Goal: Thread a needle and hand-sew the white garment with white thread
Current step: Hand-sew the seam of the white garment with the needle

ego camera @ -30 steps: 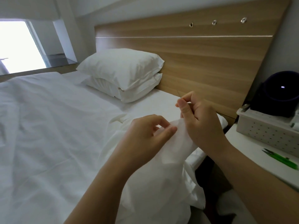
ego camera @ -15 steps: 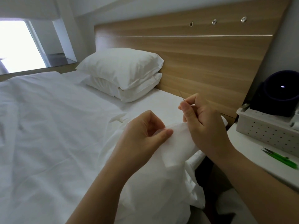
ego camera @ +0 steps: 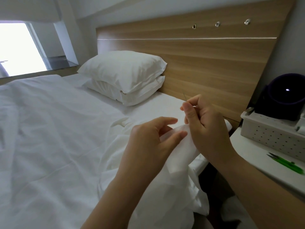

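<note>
We see right hand [ego camera: 206,128] grip pinching thin metal needle [ego camera: 184,96], tip up, above white cloth garment [ego camera: 178,162]; left hand [ego camera: 148,142] grip pinching garment fold, over white bed [ego camera: 49,129]; thread probably too fine to see.

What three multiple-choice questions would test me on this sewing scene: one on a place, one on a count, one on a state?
1. Where do the green snips lie?
A. on the windowsill
B. on the bedside table, in front of the white basket
C. on the floor

2. How many pillows are stacked by the headboard?
A. one
B. four
C. two

3. What is the right hand doing?
A. pinching the needle
B. lying flat
C. gripping the snips

Key:
1 B, they lie on the table's white top.
2 C, one pillow rests upon another.
3 A, the needle sticks up out of its pinch.
</note>
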### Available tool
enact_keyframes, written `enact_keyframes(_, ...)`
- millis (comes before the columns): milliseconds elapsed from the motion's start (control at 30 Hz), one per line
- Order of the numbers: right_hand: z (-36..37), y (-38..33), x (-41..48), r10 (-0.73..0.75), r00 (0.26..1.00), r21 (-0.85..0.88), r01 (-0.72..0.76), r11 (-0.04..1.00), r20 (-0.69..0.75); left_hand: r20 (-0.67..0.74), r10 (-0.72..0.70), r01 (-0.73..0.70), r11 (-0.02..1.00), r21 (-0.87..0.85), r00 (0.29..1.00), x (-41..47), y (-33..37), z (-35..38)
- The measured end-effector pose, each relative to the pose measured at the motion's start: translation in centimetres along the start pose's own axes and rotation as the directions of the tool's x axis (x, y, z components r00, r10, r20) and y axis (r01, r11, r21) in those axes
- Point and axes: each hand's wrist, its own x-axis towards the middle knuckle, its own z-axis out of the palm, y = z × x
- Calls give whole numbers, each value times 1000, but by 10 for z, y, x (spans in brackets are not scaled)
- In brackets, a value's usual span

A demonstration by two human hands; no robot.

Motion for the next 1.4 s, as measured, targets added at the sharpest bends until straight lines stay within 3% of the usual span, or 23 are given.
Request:
enact_keyframes(233, 0, -2, 0, 22, 999, 4, -22, 1000, -40, -25, 20, -20, 1000, 15, 999, 0, 0, 5)
enact_keyframes(400, -7, -3, 1, 140, 990, 30, -139, 990, -16, -20, -9, 10, 1000, 5, 1000, 1, -1, 7)
enact_keyframes(633, -29, -18, -5, 99, 963, 30, -110, 994, 250, 11, -46, 46, 999, -24, 999, 5, -3, 5)
enact_keyframes(900, -38, -19, 6, 112, 941, 13, -123, 992, 320, -8, -17, 17, 1000, 21, 1000, 6, -5, 5)
enact_keyframes(1033, -51, -22, 19, 255, 883, 257, -373, 892, 395, 25, 46, -47, 999, 14, 999, 12, -1, -4)
enact_keyframes(1200, -45, -12, 4, 385, 794, 203, -522, 829, 470, 261, -78, 101, 992, -77, 962, 12, -17, -7)
enact_keyframes(1400, -55, -1, 9, 444, 625, 181, -686, 705, 642, 283, -118, 180, 962, -205, 952, -3, -25, -1)
